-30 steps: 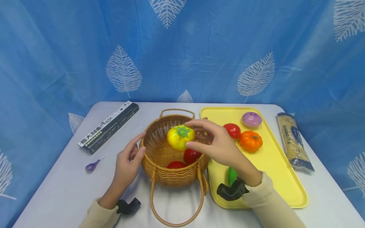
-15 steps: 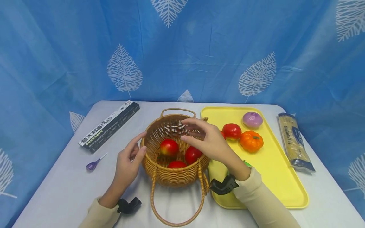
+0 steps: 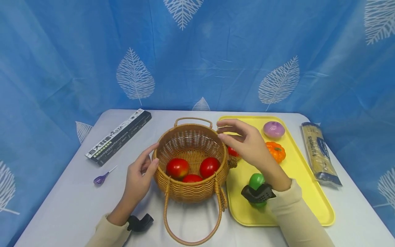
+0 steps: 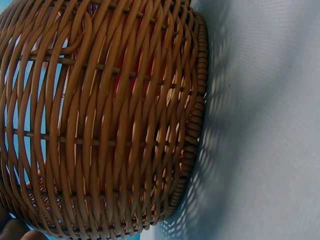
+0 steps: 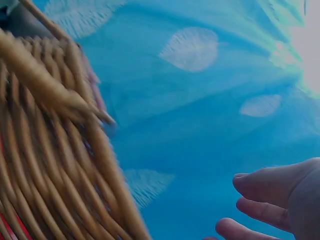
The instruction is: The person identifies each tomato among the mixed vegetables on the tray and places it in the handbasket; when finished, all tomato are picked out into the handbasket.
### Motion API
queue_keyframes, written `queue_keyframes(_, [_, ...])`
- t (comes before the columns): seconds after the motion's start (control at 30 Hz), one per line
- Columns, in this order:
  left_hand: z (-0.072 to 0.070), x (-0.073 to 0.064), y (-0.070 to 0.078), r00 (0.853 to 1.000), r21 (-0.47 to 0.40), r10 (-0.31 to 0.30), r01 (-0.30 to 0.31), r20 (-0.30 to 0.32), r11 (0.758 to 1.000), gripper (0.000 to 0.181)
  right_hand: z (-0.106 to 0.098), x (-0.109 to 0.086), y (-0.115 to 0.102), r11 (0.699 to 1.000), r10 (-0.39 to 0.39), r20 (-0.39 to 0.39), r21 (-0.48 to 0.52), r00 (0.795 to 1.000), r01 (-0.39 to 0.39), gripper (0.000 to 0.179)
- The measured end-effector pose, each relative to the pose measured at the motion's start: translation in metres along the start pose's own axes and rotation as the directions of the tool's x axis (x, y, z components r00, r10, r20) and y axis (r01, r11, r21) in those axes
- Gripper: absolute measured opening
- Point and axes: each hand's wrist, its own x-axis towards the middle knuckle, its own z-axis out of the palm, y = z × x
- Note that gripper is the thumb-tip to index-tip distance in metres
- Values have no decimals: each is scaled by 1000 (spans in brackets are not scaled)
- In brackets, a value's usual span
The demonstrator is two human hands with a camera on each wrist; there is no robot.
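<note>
A pale grey table [image 3: 74,206] carries everything, with the wicker basket [image 3: 191,192] standing at its middle. Just right of the basket lies a yellow tray [image 3: 308,199]; beyond that tray, a bag of spaghetti [image 3: 321,154]. Left of the basket and toward the far edge rests a long black pasta box [image 3: 118,136] — and nearer, a small purple lollipop [image 3: 101,178].

Cream long sleeves [image 3: 296,212]; black camera mounts strapped on both wrists [image 3: 258,194].

Bare tray [image 3: 296,192] front right of green vegetable [image 3: 256,181]; basket [image 3: 191,192] crowds its left edge
</note>
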Motion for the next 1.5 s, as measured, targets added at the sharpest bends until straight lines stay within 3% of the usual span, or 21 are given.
queue_keyframes(0.1, [1, 0, -1, 1000, 3, 0, 0, 3, 1000, 47, -19, -2, 1, 999, 29, -47, -34, 999, -30, 37])
queue_keyframes(0.2, [1, 0, -2, 1000, 8, 2, -2, 3, 1000, 48, -36, -4, 1, 989, 58, -80, -130, 995, -68, 37])
queue_keyframes(0.37, [0, 0, -3, 1000, 15, 1, -1, 3, 1000, 49, -60, -7, 6, 966, 102, -97, -230, 990, -122, 39])
queue_keyframes(0.53, [0, 0, -4, 1000, 8, 4, -4, 4, 1000, 49, -81, -11, 18, 941, 201, -108, -253, 974, -223, 44])
queue_keyframes(0.7, [0, -1, -2, 1000, 6, -1, 1, 4, 1000, 48, -91, -10, 31, 938, 237, -112, -233, 965, -258, 46])
queue_keyframes(0.93, [-2, -1, -1, 1000, 15, -17, 17, 0, 1000, 49, -86, -1, 49, 942, 230, 12, -256, 973, -219, 47])
queue_keyframes(1.13, [-2, -1, -1, 1000, 13, -2, 2, 2, 1000, 49, -84, 1, 58, 940, 237, 111, -275, 965, -200, 50])
queue_keyframes(1.5, [-2, 1, 7, 1000, -8, 14, -14, 3, 1000, 47, -86, -2, 84, 956, 148, 301, -286, 942, -58, 47])
